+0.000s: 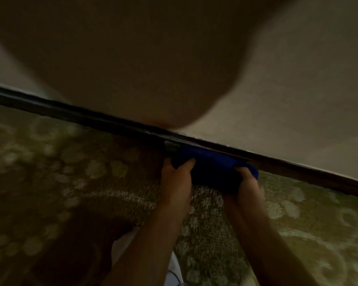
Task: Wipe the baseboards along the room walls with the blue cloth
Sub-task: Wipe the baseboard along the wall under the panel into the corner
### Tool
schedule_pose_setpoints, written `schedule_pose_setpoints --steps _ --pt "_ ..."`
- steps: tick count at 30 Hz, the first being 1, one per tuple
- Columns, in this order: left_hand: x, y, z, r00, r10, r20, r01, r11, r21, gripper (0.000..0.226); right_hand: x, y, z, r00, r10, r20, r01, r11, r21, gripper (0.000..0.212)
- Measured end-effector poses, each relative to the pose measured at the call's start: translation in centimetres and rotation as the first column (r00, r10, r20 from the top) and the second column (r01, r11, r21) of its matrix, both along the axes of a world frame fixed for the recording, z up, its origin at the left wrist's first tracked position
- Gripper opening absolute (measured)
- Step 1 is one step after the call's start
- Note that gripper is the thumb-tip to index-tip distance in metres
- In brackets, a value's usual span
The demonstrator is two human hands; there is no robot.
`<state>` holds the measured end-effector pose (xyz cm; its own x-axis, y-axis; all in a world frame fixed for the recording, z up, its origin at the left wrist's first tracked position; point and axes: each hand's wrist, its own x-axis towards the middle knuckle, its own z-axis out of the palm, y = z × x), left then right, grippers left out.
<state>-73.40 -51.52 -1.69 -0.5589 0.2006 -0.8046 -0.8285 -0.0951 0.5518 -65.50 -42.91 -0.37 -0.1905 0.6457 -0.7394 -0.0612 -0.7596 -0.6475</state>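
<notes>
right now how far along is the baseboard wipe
In hand: both hands, left and right, hold the cloth against the baseboard where it meets the carpet. Done: cannot tell; the dim, blurred frame shows no clean or dirty stretch. Left: baseboard runs on to both sides, and only one wall shows.

Dim, blurred. Blue cloth [213,170] bunched against dark baseboard [91,116], gripped at its ends by left hand [177,178] and right hand [247,187]. Patterned carpet [50,172] below; pale wall [298,100] above, partly in shadow.
</notes>
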Motion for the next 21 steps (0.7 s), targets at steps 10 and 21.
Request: schedule_pose_setpoints --steps 10,21 --pt "-6.0 -7.1 1.3 0.979 0.099 -0.176 -0.128 0.978 -0.163 0.061 -6.6 -5.5 0.9 0.934 0.35 -0.073 -0.357 0.921 -0.158 0.027" --pt "-0.6 -0.6 4.2 1.0 -0.009 0.006 0.009 0.999 -0.034 0.061 -0.3 0.0 2.2 0.993 0.118 0.024 -0.118 0.993 -0.014 0.04"
